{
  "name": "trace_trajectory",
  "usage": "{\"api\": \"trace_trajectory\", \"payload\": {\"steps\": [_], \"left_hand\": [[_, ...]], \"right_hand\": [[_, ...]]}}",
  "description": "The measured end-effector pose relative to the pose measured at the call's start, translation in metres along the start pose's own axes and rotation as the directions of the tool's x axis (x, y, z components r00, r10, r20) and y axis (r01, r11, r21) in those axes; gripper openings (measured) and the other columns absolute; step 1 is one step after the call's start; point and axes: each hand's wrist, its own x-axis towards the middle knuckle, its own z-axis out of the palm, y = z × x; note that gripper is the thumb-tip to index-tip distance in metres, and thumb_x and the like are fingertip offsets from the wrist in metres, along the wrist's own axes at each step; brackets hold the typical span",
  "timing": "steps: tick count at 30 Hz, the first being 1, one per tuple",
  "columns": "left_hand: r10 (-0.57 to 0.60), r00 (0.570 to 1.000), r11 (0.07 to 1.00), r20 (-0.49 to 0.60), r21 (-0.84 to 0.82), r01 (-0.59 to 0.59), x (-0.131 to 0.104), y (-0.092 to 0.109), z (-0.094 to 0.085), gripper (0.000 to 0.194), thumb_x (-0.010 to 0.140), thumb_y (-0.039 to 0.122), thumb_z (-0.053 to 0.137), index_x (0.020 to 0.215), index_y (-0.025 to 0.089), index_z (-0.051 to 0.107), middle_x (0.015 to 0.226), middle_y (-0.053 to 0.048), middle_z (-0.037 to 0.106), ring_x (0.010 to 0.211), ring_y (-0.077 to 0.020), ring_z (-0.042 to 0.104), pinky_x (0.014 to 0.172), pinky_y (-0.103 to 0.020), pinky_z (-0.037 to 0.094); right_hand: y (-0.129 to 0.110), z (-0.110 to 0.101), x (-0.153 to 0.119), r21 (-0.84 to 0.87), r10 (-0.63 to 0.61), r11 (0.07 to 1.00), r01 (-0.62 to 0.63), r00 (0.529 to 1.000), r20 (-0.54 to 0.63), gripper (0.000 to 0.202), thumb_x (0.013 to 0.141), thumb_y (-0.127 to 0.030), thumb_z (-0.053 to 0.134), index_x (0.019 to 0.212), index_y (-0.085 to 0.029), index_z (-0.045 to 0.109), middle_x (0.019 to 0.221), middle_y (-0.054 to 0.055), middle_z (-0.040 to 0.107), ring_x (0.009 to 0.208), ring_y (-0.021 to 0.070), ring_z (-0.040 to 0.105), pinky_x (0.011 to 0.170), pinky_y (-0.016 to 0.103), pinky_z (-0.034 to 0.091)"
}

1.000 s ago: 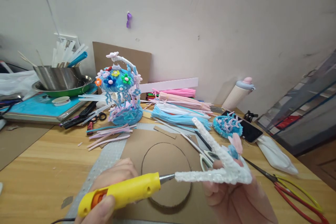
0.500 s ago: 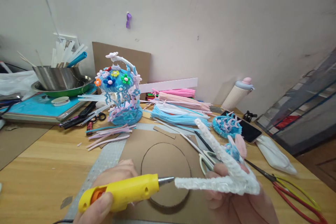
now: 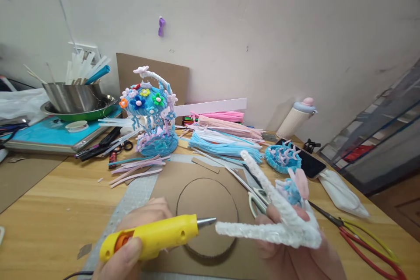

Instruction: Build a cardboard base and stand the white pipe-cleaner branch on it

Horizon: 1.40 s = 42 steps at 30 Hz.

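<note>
A yellow glue gun is gripped in my left hand, its metal nozzle pointing right. My right hand has its fingers round a white fuzzy piece bent into a V, with glossy patches along its lower arm. The nozzle tip is close to the free end of that lower arm. Beneath both hands lies brown cardboard with a round cut line, framing a disc. Just behind the white piece shows a blue and pink fuzzy piece; whether my right hand touches it, I cannot tell.
A flowered blue ornament stands behind the cardboard, beside bundles of pipe cleaners. To the right are a blue round piece, a phone, a bottle and red-yellow scissors. A metal bowl is at left.
The white piece has shifted slightly left, and its upper arm sits a little lower. The glue gun has barely moved, its tip still close to the lower arm.
</note>
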Motion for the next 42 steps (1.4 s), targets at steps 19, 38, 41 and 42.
{"api": "trace_trajectory", "payload": {"steps": [19, 38, 41, 42], "left_hand": [[-0.261, 0.860, 0.164, -0.438, 0.858, 0.486, -0.005, -0.011, -0.085, 0.029, 0.082, 0.046, 0.048, 0.090, 0.019, 0.055, 0.094, -0.007, 0.058, 0.088, -0.0246, 0.056, 0.072, -0.032, 0.044], [-0.037, 0.898, -0.129, -0.439, 0.893, 0.431, -0.025, 0.010, -0.104, 0.032, 0.082, 0.036, 0.043, 0.096, 0.013, 0.060, 0.104, -0.017, 0.058, 0.094, -0.0360, 0.056, 0.079, -0.048, 0.045], [0.124, 0.983, 0.386, -0.132, 0.919, 0.075, -0.006, 0.039, -0.025, 0.025, 0.086, 0.031, 0.047, 0.106, 0.022, 0.059, 0.104, -0.006, 0.062, 0.094, -0.0226, 0.058, 0.085, -0.034, 0.045], [0.140, 0.987, 0.501, -0.084, 0.866, 0.003, 0.001, 0.046, -0.002, 0.021, 0.087, 0.028, 0.048, 0.104, 0.025, 0.060, 0.102, -0.004, 0.062, 0.092, -0.0195, 0.058, 0.083, -0.031, 0.046]], "right_hand": [[0.024, -0.018, 0.039, -0.625, -0.277, 0.728, 0.281, 0.955, 0.107, 0.009, 0.071, -0.028, 0.070, 0.078, -0.025, 0.074, 0.082, 0.003, 0.073, 0.082, 0.0226, 0.066, 0.081, 0.037, 0.051], [0.016, -0.002, 0.039, -0.925, -0.123, 0.250, 0.285, 0.957, 0.262, 0.020, 0.076, -0.040, 0.064, 0.081, -0.024, 0.074, 0.086, 0.003, 0.074, 0.090, 0.0274, 0.065, 0.083, 0.040, 0.047], [0.022, 0.004, 0.038, -0.936, -0.095, 0.205, 0.285, 0.958, 0.271, 0.022, 0.077, -0.044, 0.062, 0.084, -0.027, 0.074, 0.087, 0.002, 0.074, 0.091, 0.0270, 0.065, 0.084, 0.041, 0.047], [0.024, 0.006, 0.037, -0.940, -0.088, 0.189, 0.284, 0.958, 0.272, 0.024, 0.077, -0.045, 0.061, 0.086, -0.028, 0.074, 0.089, 0.001, 0.073, 0.092, 0.0270, 0.064, 0.086, 0.041, 0.046]]}}
